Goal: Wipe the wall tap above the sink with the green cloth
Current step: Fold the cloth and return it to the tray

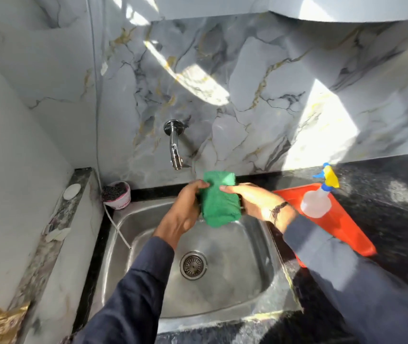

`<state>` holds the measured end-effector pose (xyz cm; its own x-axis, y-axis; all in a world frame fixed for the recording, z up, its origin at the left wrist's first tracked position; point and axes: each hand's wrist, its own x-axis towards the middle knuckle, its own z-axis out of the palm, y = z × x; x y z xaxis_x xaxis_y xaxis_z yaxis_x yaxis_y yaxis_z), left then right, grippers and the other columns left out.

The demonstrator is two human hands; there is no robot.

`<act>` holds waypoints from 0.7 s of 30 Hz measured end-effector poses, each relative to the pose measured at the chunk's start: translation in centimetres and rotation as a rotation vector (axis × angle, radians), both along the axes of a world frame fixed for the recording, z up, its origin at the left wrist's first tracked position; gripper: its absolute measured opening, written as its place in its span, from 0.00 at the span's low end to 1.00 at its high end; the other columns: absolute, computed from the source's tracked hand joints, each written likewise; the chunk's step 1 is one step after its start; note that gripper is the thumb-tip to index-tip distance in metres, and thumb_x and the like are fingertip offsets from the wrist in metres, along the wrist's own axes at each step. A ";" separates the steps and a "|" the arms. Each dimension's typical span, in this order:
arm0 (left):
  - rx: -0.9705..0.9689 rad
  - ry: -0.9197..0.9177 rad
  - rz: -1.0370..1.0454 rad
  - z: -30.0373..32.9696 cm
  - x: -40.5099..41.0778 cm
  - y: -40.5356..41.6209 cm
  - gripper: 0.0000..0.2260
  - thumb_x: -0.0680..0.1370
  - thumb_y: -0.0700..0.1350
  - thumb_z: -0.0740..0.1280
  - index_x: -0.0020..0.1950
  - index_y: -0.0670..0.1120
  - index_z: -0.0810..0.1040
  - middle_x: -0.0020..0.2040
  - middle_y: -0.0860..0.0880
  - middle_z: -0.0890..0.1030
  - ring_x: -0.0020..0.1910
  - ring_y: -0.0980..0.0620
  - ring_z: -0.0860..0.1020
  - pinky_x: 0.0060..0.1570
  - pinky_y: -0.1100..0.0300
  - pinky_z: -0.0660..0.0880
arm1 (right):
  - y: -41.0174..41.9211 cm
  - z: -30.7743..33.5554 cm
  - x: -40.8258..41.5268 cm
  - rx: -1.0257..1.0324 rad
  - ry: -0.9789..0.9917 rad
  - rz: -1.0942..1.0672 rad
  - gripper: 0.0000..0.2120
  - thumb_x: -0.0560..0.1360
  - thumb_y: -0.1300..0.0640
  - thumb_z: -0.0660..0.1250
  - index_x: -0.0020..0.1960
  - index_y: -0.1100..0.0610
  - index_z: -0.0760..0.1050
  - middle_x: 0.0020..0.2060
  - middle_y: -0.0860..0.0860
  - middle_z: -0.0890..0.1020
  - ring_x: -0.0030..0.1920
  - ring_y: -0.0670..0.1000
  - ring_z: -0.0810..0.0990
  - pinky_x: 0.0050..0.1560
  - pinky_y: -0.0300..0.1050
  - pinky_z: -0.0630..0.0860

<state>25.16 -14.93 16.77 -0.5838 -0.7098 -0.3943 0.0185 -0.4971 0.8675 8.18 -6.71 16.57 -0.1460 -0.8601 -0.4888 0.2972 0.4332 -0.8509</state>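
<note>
A chrome wall tap sticks out of the marble wall above the steel sink. Below and to the right of its spout, the folded green cloth hangs over the sink's back part. My left hand grips the cloth's left edge. My right hand pinches its right edge, with a dark thread band on the wrist. The cloth is apart from the tap.
A clear spray bottle with a blue and yellow head lies on a red tray on the black counter to the right. A small pink tub stands at the sink's back left corner. A marble ledge runs along the left.
</note>
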 end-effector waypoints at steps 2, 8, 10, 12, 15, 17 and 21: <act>-0.003 -0.091 -0.038 -0.9 -1.3 1.3 0.16 0.79 0.35 0.66 0.67 0.36 0.80 0.62 0.35 0.84 0.56 0.42 0.83 0.59 0.45 0.80 | 2.1 -1.0 -2.0 0.037 0.039 -0.033 0.20 0.76 0.59 0.76 0.66 0.65 0.81 0.59 0.63 0.86 0.62 0.65 0.84 0.65 0.66 0.79; -0.114 -0.281 -0.064 -5.2 -10.9 6.7 0.13 0.74 0.29 0.72 0.57 0.40 0.80 0.50 0.43 0.83 0.45 0.46 0.82 0.47 0.51 0.81 | 8.1 -4.3 -9.9 0.131 0.211 -0.193 0.13 0.75 0.67 0.77 0.58 0.66 0.82 0.49 0.60 0.87 0.47 0.58 0.86 0.47 0.49 0.85; -0.134 -0.342 -0.072 -8.2 -14.7 8.1 0.17 0.67 0.34 0.77 0.54 0.41 0.81 0.51 0.40 0.85 0.46 0.42 0.83 0.48 0.47 0.82 | 10.1 -5.8 -13.0 0.196 0.277 -0.210 0.09 0.74 0.68 0.76 0.54 0.65 0.81 0.42 0.58 0.84 0.40 0.55 0.83 0.42 0.46 0.80; -0.161 -0.372 -0.108 -11.2 -19.0 9.7 0.19 0.59 0.37 0.80 0.49 0.41 0.82 0.49 0.39 0.86 0.46 0.40 0.85 0.51 0.46 0.84 | 12.3 -7.9 -16.5 0.249 0.274 -0.262 0.11 0.71 0.72 0.76 0.52 0.68 0.81 0.41 0.60 0.85 0.36 0.55 0.85 0.38 0.47 0.83; -0.220 -0.428 -0.139 -13.5 -24.3 12.6 0.14 0.69 0.30 0.78 0.46 0.45 0.79 0.41 0.47 0.82 0.40 0.47 0.81 0.41 0.57 0.82 | 14.3 -13.8 -22.1 0.281 0.388 -0.295 0.09 0.58 0.63 0.80 0.37 0.60 0.84 0.34 0.53 0.86 0.39 0.55 0.86 0.45 0.51 0.85; -0.238 -0.486 -0.116 -15.3 -27.2 14.2 0.15 0.70 0.35 0.78 0.52 0.45 0.80 0.43 0.48 0.82 0.45 0.46 0.82 0.46 0.55 0.82 | 15.2 -16.4 -25.1 0.405 0.567 -0.303 0.12 0.59 0.55 0.85 0.30 0.56 0.81 0.33 0.49 0.82 0.40 0.50 0.81 0.45 0.52 0.81; -0.358 -0.721 -0.186 -17.9 -30.2 16.1 0.20 0.70 0.45 0.74 0.61 0.42 0.80 0.55 0.40 0.85 0.58 0.40 0.83 0.58 0.50 0.81 | 15.9 -16.4 -26.0 0.487 0.836 -0.228 0.17 0.67 0.54 0.82 0.30 0.58 0.76 0.32 0.57 0.77 0.38 0.53 0.77 0.37 0.47 0.64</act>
